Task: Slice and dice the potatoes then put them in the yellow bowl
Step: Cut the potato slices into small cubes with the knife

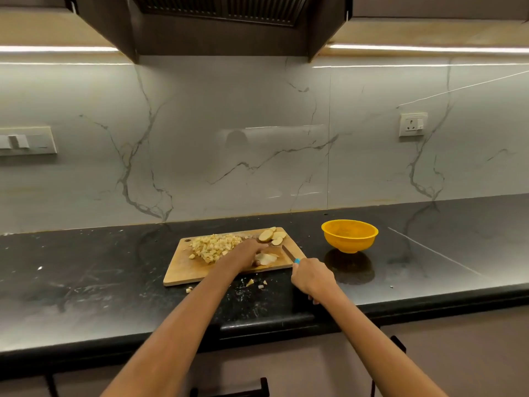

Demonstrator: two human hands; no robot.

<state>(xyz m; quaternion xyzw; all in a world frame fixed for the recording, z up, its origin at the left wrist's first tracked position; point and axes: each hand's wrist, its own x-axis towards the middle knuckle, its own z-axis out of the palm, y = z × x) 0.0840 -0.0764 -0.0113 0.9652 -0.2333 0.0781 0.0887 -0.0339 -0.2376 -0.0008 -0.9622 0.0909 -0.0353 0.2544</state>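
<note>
Fingers (310, 275) grip knife (289, 253), blade pointing away-left over board (183, 272).

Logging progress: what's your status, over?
Left hand on slices; right hand grips knife. Diced pile on board; bowl looks empty. Nothing in the way.

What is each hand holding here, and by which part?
The right hand grips the knife by its blue handle. The left hand presses down on potato slices on the board, holding them from above.
</note>
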